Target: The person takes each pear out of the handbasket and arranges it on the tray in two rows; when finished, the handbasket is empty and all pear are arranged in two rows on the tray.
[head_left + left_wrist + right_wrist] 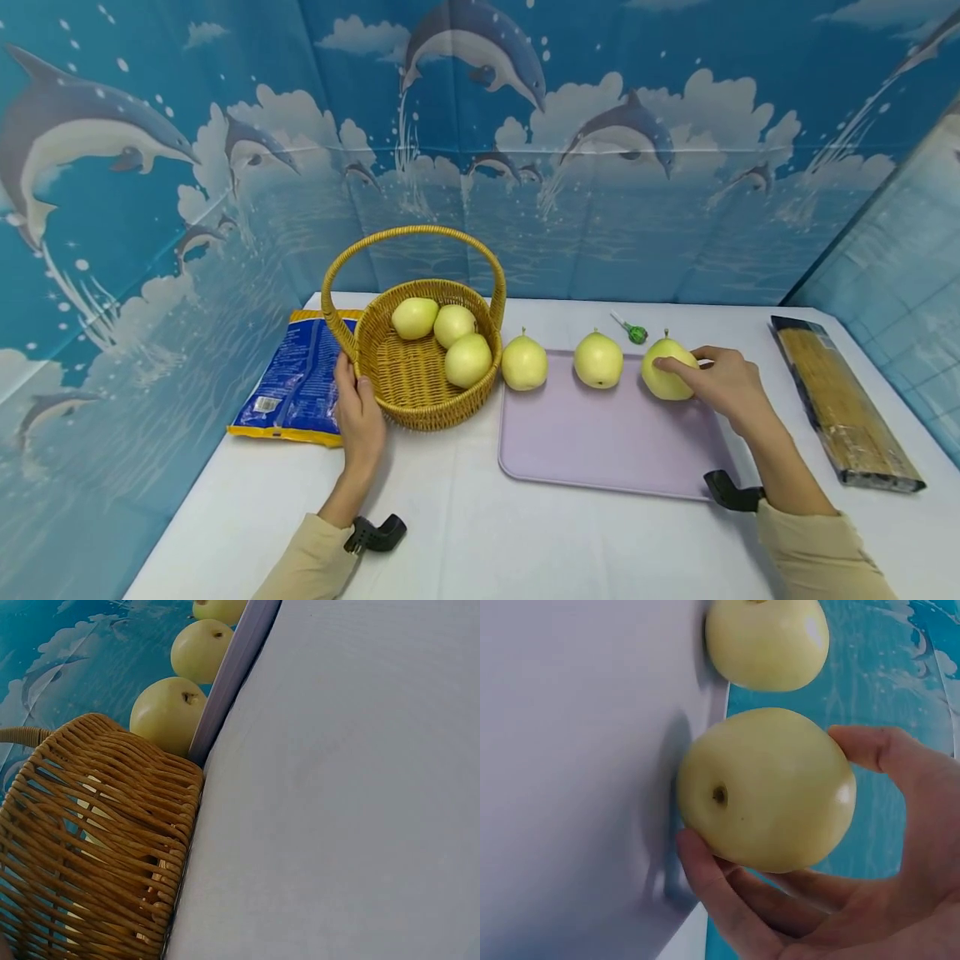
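My right hand (723, 382) holds a pale yellow-green pear (666, 372) at the right end of a lilac tray (615, 442); in the right wrist view thumb and fingers grip that pear (769, 791) from two sides. Two more pears, one in the middle (597, 360) and one at the left corner (524, 363), stand along the tray's back edge. My left hand (362, 417) rests against the left side of a round wicker basket (427, 417), fingers partly hidden by it. Several pears (468, 361) lie inside. The left wrist view shows the basket's woven side (97, 847).
A blue and yellow packet (292, 379) lies left of the basket, partly behind it. Behind the tray is a green-wrapped lollipop (637, 334). A long brown package (847, 404) lies at the right. The basket's tall handle (420, 229) arches above it; a dolphin-patterned curtain hangs behind the table.
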`<state>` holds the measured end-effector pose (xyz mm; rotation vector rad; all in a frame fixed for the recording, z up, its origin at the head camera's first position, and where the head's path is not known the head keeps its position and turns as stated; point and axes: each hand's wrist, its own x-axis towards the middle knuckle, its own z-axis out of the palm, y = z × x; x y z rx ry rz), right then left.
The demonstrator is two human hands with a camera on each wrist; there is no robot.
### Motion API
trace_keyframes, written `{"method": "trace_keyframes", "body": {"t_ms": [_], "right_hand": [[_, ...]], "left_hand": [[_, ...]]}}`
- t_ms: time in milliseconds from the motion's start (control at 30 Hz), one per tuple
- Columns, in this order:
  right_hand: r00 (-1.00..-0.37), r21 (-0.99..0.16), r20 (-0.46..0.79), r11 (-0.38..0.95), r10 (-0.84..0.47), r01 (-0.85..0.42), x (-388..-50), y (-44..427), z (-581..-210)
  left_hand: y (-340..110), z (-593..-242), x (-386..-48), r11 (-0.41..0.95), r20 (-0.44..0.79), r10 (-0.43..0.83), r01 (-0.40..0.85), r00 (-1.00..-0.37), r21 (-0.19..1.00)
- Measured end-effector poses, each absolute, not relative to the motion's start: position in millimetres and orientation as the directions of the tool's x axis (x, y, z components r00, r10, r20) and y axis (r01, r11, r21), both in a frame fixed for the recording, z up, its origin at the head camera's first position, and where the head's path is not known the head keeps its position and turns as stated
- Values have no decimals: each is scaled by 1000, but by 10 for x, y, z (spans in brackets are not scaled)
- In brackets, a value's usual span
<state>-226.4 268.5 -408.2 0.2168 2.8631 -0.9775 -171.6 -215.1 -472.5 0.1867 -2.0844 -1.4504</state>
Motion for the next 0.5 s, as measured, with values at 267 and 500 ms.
{"method": "trace_keyframes", "body": {"t_ms": [267,500], "right_hand": [[-997,-478,-43,875,69,81,-2230,2739,-4083],[-997,-468,5,881,80,69,-2227,2716,-4043]], "left_hand": [[-2135,-4701,-1718,400,387,-426,213,-818,891],[-2140,-4720,-1715,402,395,-427,221,-813,889]]}}
